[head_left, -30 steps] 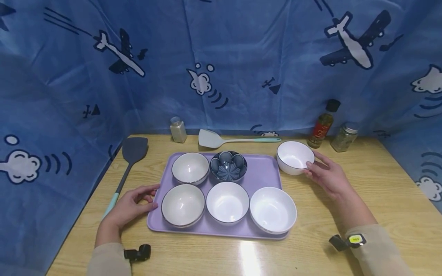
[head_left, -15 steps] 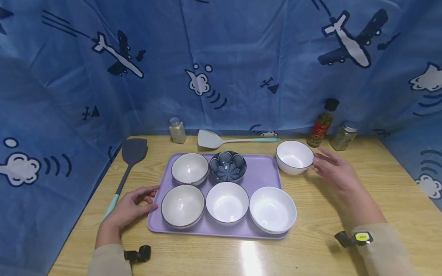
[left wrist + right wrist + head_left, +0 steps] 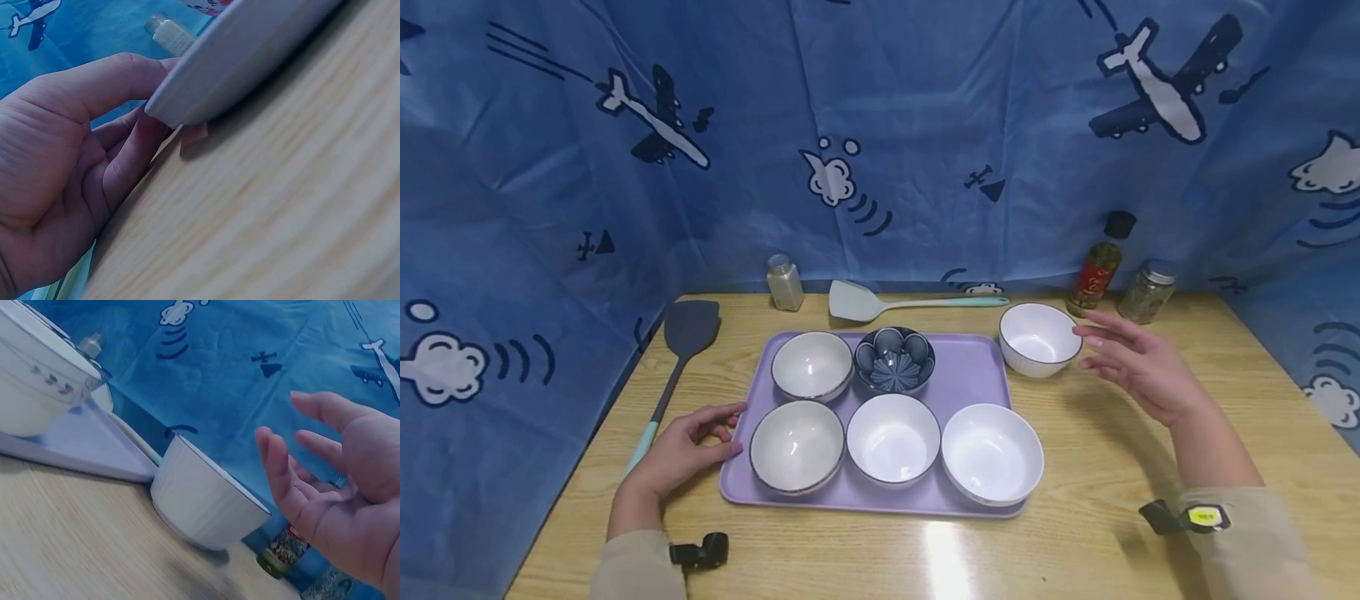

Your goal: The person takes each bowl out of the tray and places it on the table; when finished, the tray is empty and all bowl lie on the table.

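Note:
My left hand grips the left rim of a lilac tray. In the left wrist view, the thumb lies at the top of the tray's edge and other fingers reach under it. Several bowls stand on the tray: two cream bowls, a dark blue patterned bowl, and two white bowls, one of them at the front right corner. Another white bowl with a dark rim sits on the table beyond the tray's right edge. Just right of it, my right hand hovers with fingers spread, holding nothing; the right wrist view shows a gap between them.
Behind the tray lie a white spatula and a small shaker. A dark spatula lies on the left. At the back right stand a red-labelled bottle and a glass jar. Blue printed cloth encloses the table.
My right hand has let go of the white bowl beside the tray and drawn away to the right. The left hand, tray and bowls have stayed put.

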`<state>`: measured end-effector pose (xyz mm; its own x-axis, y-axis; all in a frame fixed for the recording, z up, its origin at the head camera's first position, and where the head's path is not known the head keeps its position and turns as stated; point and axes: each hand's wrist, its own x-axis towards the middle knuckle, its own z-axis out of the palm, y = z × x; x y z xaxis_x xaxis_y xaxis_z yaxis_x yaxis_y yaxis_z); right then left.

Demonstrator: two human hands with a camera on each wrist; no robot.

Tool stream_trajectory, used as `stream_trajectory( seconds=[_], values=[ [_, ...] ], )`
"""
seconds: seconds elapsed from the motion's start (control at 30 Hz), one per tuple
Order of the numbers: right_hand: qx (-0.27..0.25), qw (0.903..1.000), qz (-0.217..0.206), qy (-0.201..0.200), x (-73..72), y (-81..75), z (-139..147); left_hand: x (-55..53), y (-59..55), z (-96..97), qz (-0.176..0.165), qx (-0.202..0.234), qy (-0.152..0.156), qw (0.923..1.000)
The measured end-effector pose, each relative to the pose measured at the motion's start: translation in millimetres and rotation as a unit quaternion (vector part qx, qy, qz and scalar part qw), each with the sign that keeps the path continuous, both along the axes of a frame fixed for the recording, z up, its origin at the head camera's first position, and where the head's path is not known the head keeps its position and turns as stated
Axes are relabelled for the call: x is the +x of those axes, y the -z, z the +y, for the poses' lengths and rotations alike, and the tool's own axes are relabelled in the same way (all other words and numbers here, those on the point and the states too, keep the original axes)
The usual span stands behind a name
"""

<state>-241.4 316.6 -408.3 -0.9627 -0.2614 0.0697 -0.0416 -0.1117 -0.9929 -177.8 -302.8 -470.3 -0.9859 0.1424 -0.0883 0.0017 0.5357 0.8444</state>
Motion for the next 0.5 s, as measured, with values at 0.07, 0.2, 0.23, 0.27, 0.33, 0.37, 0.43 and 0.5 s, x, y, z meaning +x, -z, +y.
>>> stream_trajectory(
  seconds=[0.07,0.2,0.23,0.27,0.33,0.37,0.43,0.5],
  values=[
    [0.025,0.9994,0.008,-0.022,1.9,-3.5,-3,0.9,-1.5,0.2,-0.001,0.007,0.001,1.0],
    [0.064,0.9953,0.015,-0.071,5.1,-6.6,-11,1.8,-2.8,0.4,-0.002,0.012,0.001,0.9999],
    [0.074,0.9935,0.018,-0.085,5.7,-6.6,-13,1.8,-2.8,0.4,-0.001,0.01,0.001,1.0],
    [0.082,0.9916,0.021,-0.098,6.5,-6.5,-15,1.7,-2.7,0.4,-0.002,0.009,-0.001,1.0],
    [0.102,0.9875,0.03,-0.116,8.0,-6.1,-19,1.4,-2.3,0.0,-0.002,0.004,-0.001,1.0],
    [0.111,0.9854,0.035,-0.124,8.6,-5.6,-22,1.1,-1.9,-0.3,-0.001,0.002,0.0,1.0],
    [0.129,0.9811,0.045,-0.136,9.2,-4.2,-26,1.0,-1.2,-0.7,0.002,0.003,0.003,1.0],
    [0.146,0.9777,0.05,-0.143,9.6,-2.3,-30,0.8,-0.3,-1.1,0.007,0.009,0.007,0.9999]
  ],
)
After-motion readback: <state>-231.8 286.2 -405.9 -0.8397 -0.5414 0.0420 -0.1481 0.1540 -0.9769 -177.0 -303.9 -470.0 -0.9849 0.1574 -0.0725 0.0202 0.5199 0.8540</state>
